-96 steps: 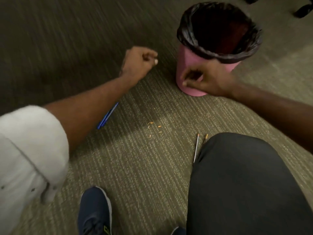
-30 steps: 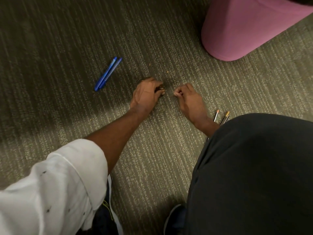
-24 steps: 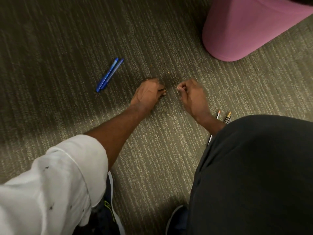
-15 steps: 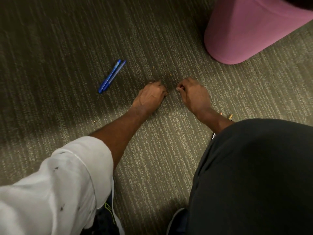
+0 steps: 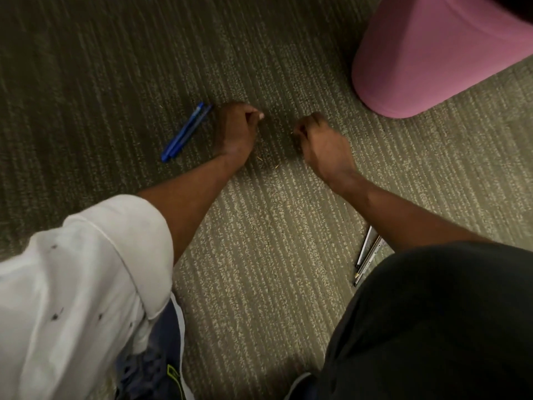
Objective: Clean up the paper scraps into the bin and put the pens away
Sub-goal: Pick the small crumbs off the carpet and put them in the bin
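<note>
My left hand (image 5: pixel 236 131) is a closed fist low over the carpet, thumb pressed on the fingers as if pinching tiny paper scraps; the fingers hide them. My right hand (image 5: pixel 320 140) is curled shut the same way, a hand's width to the right. A few orange paper scraps (image 5: pixel 260 159) lie on the carpet between the wrists. Two blue pens (image 5: pixel 186 132) lie side by side just left of my left hand. Two more pens (image 5: pixel 367 255) poke out beside my right knee. The pink bin (image 5: pixel 432 59) stands at the upper right, its opening out of view.
Grey-green striped carpet (image 5: pixel 274 255) covers the floor. My dark trouser leg (image 5: pixel 432 327) fills the lower right. A white rolled sleeve (image 5: pixel 80 284) and a blue shoe (image 5: pixel 155 365) fill the lower left.
Both hands have moved forward along the carpet and apart, fists still closed. My left hand now sits right next to the blue pens. The view has shifted slightly.
</note>
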